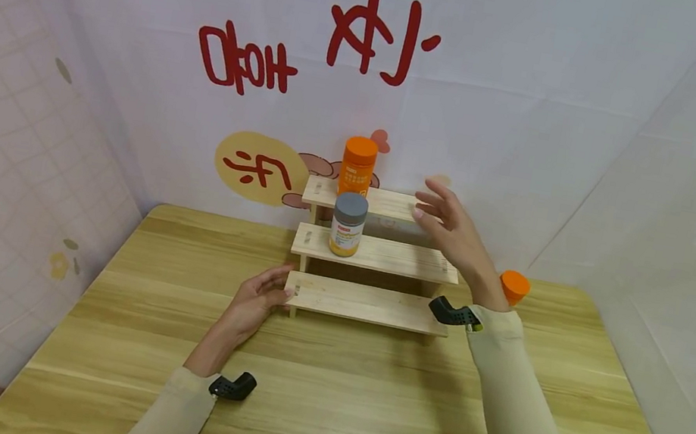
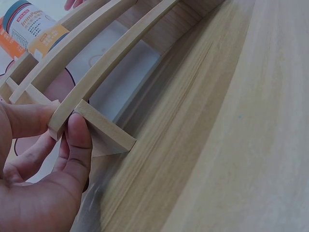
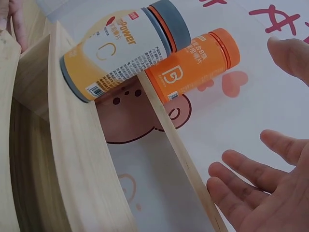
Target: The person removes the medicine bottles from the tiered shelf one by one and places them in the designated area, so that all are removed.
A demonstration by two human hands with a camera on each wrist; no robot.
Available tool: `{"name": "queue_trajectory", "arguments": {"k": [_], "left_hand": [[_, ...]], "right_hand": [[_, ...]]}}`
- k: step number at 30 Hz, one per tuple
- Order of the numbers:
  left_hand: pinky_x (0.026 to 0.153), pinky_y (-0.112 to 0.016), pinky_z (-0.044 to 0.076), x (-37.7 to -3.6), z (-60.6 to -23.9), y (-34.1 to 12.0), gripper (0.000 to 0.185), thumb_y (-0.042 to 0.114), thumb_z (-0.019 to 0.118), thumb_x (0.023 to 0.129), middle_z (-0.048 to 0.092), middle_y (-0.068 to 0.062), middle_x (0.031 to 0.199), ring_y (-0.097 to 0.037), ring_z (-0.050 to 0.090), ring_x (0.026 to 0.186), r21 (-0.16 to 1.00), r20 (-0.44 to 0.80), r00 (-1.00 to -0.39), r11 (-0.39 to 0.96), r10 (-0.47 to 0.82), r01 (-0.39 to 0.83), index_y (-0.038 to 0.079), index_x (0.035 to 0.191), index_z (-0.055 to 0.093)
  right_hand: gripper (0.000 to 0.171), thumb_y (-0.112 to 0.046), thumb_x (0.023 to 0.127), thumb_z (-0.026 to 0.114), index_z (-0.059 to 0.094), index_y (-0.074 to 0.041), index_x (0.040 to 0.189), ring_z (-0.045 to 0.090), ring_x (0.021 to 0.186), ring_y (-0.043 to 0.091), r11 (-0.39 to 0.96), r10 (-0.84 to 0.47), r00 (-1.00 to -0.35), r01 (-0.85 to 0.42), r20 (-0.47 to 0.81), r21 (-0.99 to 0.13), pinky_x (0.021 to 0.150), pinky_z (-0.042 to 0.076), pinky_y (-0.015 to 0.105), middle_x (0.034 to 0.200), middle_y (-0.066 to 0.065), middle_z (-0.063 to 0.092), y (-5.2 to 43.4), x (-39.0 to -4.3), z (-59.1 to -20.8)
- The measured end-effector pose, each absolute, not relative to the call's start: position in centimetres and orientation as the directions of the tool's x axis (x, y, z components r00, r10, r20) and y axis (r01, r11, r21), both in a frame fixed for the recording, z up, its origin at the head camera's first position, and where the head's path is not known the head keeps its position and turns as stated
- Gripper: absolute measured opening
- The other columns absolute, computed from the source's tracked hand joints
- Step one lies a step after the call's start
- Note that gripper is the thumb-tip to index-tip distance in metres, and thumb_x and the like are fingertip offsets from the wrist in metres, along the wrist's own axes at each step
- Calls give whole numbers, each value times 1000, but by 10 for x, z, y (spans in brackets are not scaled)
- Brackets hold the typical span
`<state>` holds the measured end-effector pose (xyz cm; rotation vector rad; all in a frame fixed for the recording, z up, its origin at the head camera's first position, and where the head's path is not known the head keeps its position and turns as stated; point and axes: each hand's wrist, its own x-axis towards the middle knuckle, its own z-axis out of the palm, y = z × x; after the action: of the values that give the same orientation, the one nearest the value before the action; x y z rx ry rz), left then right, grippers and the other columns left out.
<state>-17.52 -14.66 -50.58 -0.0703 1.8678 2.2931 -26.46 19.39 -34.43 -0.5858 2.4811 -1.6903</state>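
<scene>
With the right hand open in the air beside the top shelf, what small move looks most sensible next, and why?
Probably bring the right hand back toward the orange-capped item on the table behind its wrist. The hand holds nothing, the left hand steadies the stepped rack, and two bottles already stand on it.

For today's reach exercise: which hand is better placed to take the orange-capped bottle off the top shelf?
Right. The right hand hovers open at top-shelf level beside the orange-capped bottle, while the left hand pinches the rack's bottom corner.
</scene>
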Motion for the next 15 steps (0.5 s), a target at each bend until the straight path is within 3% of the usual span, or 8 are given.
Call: {"name": "queue_trajectory", "arguments": {"k": [15], "left_hand": [[76, -24, 57, -175, -507, -147, 59, -5, 64, 95, 52, -22, 139, -14, 61, 101, 969, -150, -982, -178, 116, -169, 6, 151, 48]], "right_hand": [[61, -33, 104, 60, 35, -25, 160, 45, 145, 27, 382, -383, -919, -250, 93, -890, 120, 36, 56, 156, 7, 50, 171, -292, -338]]}}
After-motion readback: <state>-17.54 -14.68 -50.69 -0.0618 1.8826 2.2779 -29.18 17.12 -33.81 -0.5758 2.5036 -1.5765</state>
